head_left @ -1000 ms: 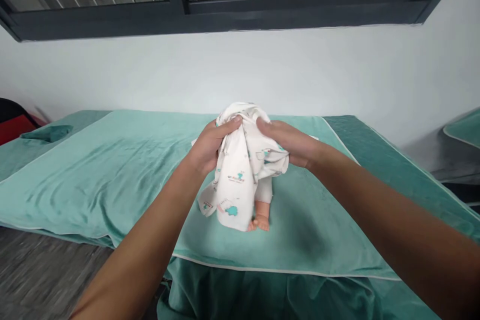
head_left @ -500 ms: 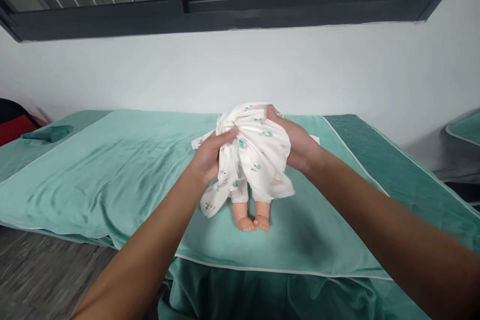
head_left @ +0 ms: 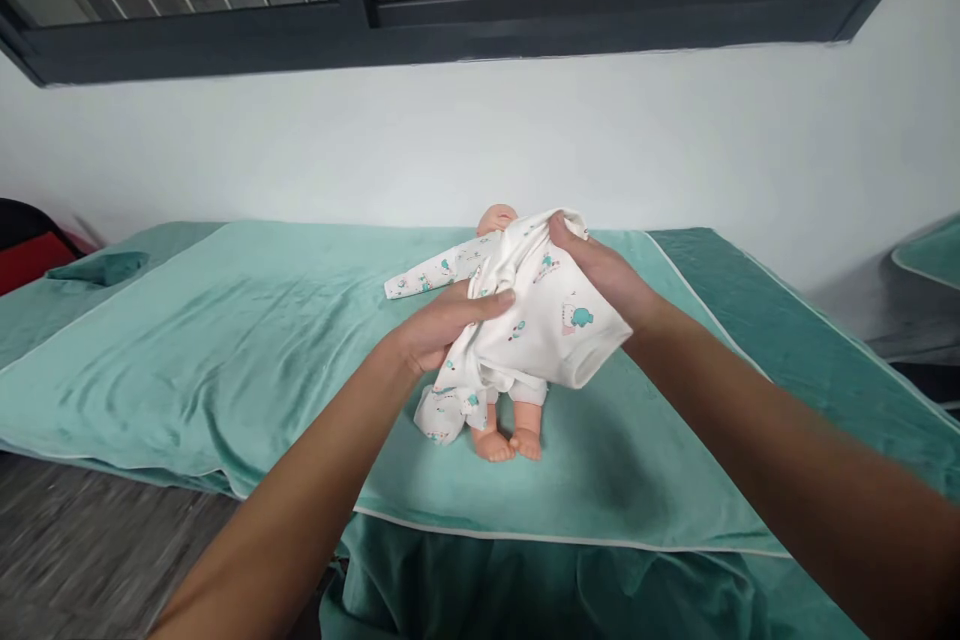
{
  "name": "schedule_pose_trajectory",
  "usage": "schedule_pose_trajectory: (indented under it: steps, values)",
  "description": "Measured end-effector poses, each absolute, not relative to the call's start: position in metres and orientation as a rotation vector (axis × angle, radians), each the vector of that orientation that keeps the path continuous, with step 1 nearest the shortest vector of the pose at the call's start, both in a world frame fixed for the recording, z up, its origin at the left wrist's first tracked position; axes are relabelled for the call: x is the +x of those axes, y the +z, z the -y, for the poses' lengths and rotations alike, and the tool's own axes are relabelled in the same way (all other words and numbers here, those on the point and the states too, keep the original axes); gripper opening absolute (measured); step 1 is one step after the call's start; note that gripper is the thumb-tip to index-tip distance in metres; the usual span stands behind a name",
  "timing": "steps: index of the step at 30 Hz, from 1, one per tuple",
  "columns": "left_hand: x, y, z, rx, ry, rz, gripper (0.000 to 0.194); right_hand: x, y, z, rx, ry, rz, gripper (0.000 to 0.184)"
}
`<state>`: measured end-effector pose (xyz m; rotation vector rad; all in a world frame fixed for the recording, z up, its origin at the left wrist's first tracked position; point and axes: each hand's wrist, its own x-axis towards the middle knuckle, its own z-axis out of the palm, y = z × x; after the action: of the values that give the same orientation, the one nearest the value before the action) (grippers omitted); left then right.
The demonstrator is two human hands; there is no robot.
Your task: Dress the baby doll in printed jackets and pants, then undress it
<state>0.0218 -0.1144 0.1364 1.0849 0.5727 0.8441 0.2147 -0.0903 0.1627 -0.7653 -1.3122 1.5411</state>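
Observation:
A white baby garment [head_left: 540,320] with small teal and pink prints is held up in front of a baby doll [head_left: 527,420] lying on the bed. My left hand [head_left: 450,320] grips the garment's left side, thumb on top of the cloth. Higher up on the right, my right hand [head_left: 585,255] pinches its upper edge. The doll's bare feet point toward me, and part of its head shows above the cloth. A printed sleeve [head_left: 435,275] reaches out to the left along the doll's arm. Cloth hides the doll's trunk.
A light green sheet [head_left: 225,340] covers the bed, with darker green bedding [head_left: 810,340] to the right. Behind the bed stands a white wall [head_left: 450,140] below a dark-framed window [head_left: 525,30]. A red and black item [head_left: 34,250] sits at the far left.
The garment has swung to the right and spread flatter. My left hand has shifted right with it and slightly down. The doll's head and the left sleeve have come into view.

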Motion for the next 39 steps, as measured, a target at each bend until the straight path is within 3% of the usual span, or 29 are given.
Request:
schedule_pose_trajectory:
  steps: [6, 13, 19, 25, 28, 39]
  values:
    - [0.017, 0.121, 0.115, 1.081, 0.785, -0.793, 0.056, 0.227, 0.128, 0.111, -0.95, 1.686, 1.221, 0.045]
    - [0.013, 0.104, 0.145, 1.387, 0.322, -0.954, 0.039, 0.24, 0.083, 0.174, -1.163, 2.006, 1.276, 0.053]
    - [0.028, 0.104, 0.164, 1.966, 0.172, -0.996, 0.021, 0.229, 0.055, 0.21, -1.413, 1.591, 1.368, 0.047]
    - [0.03, 0.088, 0.174, 1.752, 0.287, -1.118, 0.028, 0.227, 0.024, 0.226, -1.387, 1.214, 1.472, 0.038]
    - [0.029, 0.083, 0.176, 1.696, 0.393, -1.111, 0.022, 0.223, 0.011, 0.229, -1.361, 1.035, 1.42, 0.031]
    - [0.044, 0.096, 0.152, 1.857, 0.535, -1.238, 0.021, 0.208, 0.014, 0.179, -1.389, 0.823, 1.229, 0.018]
